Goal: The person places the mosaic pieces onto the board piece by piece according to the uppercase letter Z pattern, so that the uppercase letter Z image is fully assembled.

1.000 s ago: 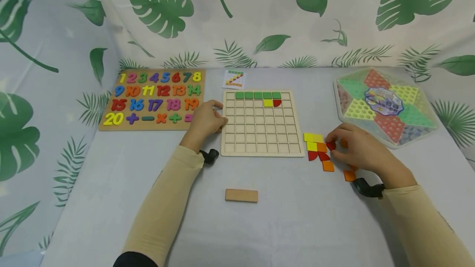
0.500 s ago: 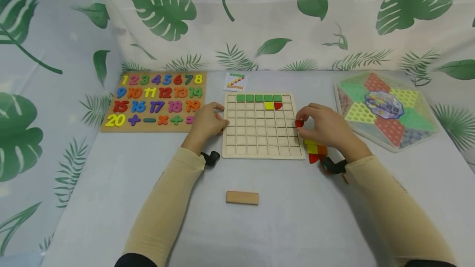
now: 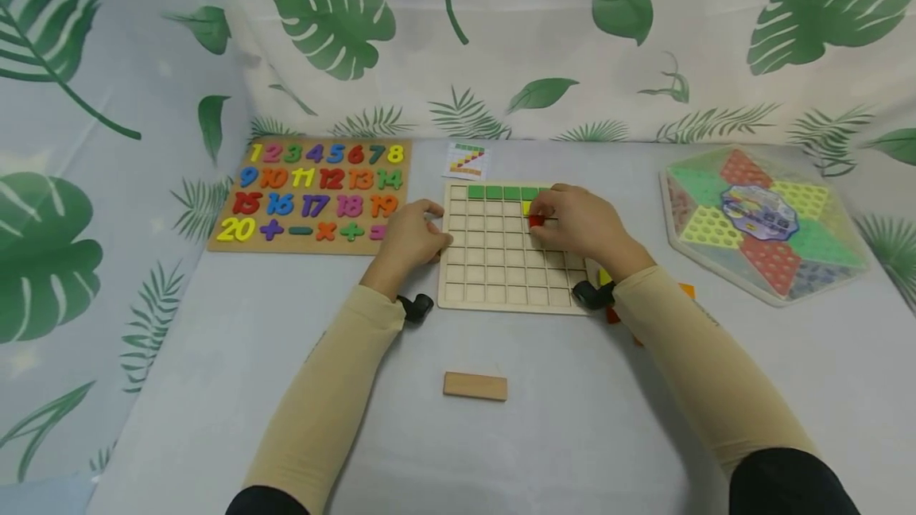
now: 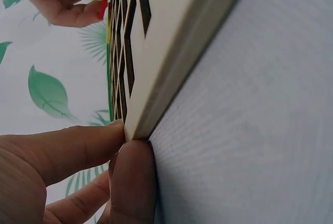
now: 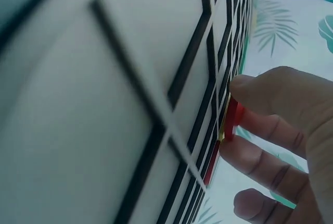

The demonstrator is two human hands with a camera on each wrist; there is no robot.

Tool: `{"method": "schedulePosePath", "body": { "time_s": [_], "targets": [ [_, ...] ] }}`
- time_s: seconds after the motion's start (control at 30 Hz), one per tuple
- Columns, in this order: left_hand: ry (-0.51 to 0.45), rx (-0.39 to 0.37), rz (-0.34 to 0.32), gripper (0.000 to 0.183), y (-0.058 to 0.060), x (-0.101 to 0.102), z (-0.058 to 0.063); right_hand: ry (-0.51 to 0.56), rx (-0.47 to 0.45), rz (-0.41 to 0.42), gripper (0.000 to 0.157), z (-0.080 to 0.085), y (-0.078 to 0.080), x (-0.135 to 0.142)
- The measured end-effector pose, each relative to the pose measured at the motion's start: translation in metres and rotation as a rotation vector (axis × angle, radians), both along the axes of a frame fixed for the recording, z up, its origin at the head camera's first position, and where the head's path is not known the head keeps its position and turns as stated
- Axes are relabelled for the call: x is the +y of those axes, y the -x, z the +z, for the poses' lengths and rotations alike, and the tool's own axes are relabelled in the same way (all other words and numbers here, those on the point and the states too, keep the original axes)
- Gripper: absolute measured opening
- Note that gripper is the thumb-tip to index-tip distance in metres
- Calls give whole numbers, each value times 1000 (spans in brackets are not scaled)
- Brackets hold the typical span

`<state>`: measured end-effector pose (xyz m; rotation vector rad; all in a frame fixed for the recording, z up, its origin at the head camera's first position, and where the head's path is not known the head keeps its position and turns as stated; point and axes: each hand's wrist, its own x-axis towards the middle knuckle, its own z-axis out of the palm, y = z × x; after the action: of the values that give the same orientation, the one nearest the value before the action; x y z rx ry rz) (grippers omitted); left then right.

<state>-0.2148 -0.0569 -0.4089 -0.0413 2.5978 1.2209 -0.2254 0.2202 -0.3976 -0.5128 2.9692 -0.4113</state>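
Observation:
A pale wooden grid board (image 3: 475, 292) lies on the cloth, with a row of green square tiles (image 3: 494, 192) in its top row. Below them, a yellow tile (image 3: 526, 207) is partly covered by my right hand (image 3: 587, 225). That hand pinches a red rounded tile (image 5: 232, 117) between thumb and fingers, close over the grid, left of a seated red tile (image 5: 212, 162) in the right wrist view. My left hand (image 3: 409, 241) grips the board's left edge, thumb and finger on either side of its corner in the left wrist view.
A number board (image 3: 308, 238) is at left, a small pattern card (image 3: 468, 159) behind the grid. At right lies a hexagonal star-patterned game board (image 3: 762, 213). Loose tiles (image 3: 687, 290) are partly hidden under my right forearm. A wooden strip (image 3: 475, 386) lies in front.
My right hand has picked the red tile from the loose pile and carried it left, over the grid's upper part. The left hand has stayed at the board's edge. The view has shifted slightly.

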Motion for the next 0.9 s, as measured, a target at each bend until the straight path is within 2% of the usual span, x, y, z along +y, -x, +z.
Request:
{"method": "schedulePosePath", "body": {
  "time_s": [0.53,0.73,0.9],
  "targets": [
    [18,-9,5,48,1,2,-1,-58,21,23,23,1,2,-7],
    [17,-2,-1,47,1,2,-1,-45,-2,13,23,1,2,-8],
    [15,9,-6,47,1,0,-1,3,-22,-3,22,6,-4,-1]
  ]
}}
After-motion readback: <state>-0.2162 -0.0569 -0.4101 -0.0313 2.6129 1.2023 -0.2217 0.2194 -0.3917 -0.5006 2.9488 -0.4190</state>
